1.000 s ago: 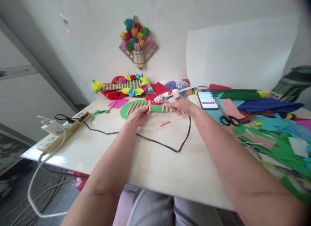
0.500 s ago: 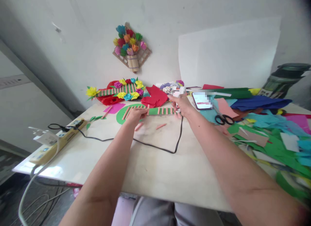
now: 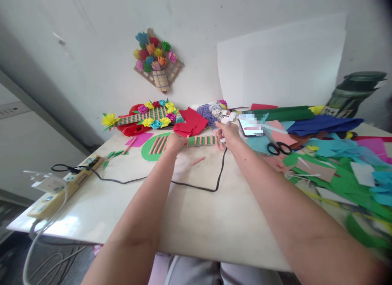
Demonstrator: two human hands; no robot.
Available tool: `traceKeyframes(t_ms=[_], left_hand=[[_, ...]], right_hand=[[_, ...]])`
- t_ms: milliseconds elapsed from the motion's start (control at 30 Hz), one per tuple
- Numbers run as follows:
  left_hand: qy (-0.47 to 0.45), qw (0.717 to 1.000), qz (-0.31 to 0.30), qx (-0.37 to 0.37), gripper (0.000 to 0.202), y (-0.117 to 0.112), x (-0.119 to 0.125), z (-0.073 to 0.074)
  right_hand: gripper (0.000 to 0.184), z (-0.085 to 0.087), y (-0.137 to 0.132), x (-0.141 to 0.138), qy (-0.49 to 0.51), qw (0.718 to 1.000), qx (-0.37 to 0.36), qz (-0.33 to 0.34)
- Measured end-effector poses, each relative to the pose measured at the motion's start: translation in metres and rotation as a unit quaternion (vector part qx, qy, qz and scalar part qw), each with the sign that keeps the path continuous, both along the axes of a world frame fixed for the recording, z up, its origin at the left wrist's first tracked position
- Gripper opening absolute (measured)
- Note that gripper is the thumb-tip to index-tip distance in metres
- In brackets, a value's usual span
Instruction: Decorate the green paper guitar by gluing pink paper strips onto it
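Observation:
A green guitar-shaped cutout [image 3: 146, 151] lies on the table with salmon-pink paper sticks across its body and neck. My left hand [image 3: 177, 143] is closed at the base of the neck and grips the cutout there; its fingertips are partly hidden. Beside those fingers a pink stick crosses the neck. My right hand [image 3: 230, 134] is wrapped around a white glue gun [image 3: 233, 116] above the neck's right end. A black cord [image 3: 221, 170] runs from the gun across the table. One loose pink stick [image 3: 198, 160] lies in front of the neck.
A power strip [image 3: 65, 185] sits at the left edge. A finished flowered guitar [image 3: 153, 113] and red paper [image 3: 191, 121] lie behind. On the right are a phone [image 3: 249, 125], scissors [image 3: 278, 148], coloured paper scraps [image 3: 333, 174] and a dark bottle [image 3: 355, 93].
My left hand has shifted slightly right along the cutout, covering more of its body. My right hand still holds the glue gun, now a little lower. The whole view has shifted slightly.

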State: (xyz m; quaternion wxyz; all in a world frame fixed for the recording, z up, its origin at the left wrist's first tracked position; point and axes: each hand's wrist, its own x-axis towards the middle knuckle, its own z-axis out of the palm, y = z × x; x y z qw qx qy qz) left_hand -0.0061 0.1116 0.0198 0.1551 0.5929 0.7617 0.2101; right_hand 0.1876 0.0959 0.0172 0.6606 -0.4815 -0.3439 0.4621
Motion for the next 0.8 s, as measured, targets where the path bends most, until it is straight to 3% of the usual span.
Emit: traceKeyframes(t_ms=[433, 800], left_hand=[[0.051, 0.998, -0.025, 0.026, 0.013, 0.009, 0.008, -0.005], [0.049, 0.998, -0.009, 0.024, 0.015, 0.015, 0.011, -0.012]], right_hand=[[0.014, -0.020, 0.008, 0.015, 0.113, 0.993, 0.011, -0.011], [0.015, -0.020, 0.005, 0.013, 0.109, 0.994, 0.011, -0.030]])
